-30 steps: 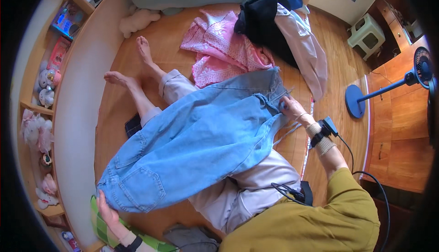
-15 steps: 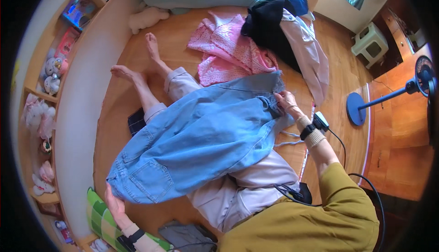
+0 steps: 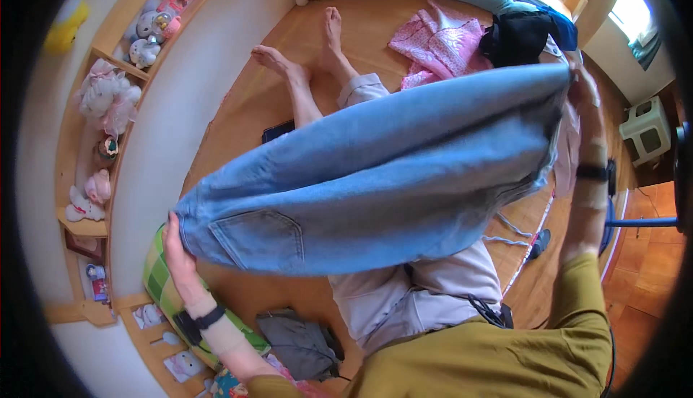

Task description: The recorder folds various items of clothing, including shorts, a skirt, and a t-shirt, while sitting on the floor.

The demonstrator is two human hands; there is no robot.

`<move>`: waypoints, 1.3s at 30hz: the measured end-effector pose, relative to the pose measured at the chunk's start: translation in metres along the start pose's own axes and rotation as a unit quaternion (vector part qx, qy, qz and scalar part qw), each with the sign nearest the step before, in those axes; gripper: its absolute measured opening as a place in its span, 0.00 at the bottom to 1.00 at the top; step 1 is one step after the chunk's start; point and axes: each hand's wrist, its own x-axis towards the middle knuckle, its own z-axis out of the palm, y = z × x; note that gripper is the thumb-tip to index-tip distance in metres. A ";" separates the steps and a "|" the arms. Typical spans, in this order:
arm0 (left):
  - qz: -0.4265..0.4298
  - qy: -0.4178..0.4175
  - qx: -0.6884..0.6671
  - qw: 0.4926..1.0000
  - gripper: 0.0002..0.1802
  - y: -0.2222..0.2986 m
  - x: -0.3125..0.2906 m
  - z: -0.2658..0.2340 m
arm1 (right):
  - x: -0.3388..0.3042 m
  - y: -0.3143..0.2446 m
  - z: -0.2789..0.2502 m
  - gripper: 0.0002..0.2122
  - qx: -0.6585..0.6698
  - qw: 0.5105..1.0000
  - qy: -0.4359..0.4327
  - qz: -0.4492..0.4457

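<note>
A pair of light blue denim jeans (image 3: pixel 375 174) is stretched out in the air above my lap and outstretched legs. My left hand (image 3: pixel 175 243) grips the waistband end, close to the back pocket, at the lower left. My right hand (image 3: pixel 586 91) holds the leg end up at the upper right. The denim hides most of my thighs and the wooden floor beneath.
A pink garment (image 3: pixel 440 48) and a dark garment (image 3: pixel 523 37) lie on the wooden floor (image 3: pixel 245 120) beyond my feet. A folded grey cloth (image 3: pixel 299 340) sits near my left elbow, by a green checked cushion (image 3: pixel 162 290). Shelves of plush toys (image 3: pixel 108 102) line the left wall. A white stool (image 3: pixel 650 134) stands right.
The jeans rose off my lap into the air. Both hands lifted and spread apart, pulling the denim taut, and my head leaned closer.
</note>
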 end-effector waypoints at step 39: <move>0.034 -0.056 0.007 0.998 0.18 -0.076 0.070 0.079 | -0.037 -0.018 -0.033 0.20 -0.325 0.940 0.064 -0.082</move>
